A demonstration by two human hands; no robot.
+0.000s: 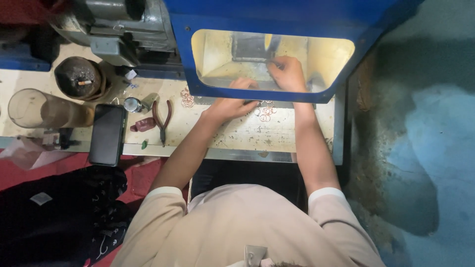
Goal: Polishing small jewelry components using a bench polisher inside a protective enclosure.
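Both arms reach forward into the lit blue hood (277, 20), left hand (237, 96) fingers curled, right hand (287, 73) fingers pinching something unclear

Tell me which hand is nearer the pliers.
Left. The left hand sits at the hood's opening, right of the pliers; the right hand is farther right, inside the hood.

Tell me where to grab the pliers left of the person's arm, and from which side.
Take the pliers by the two red handles, coming from above at the far end. They lie flat with the handles spread apart, the dark nose pointing toward the near table edge, the phone beside them.
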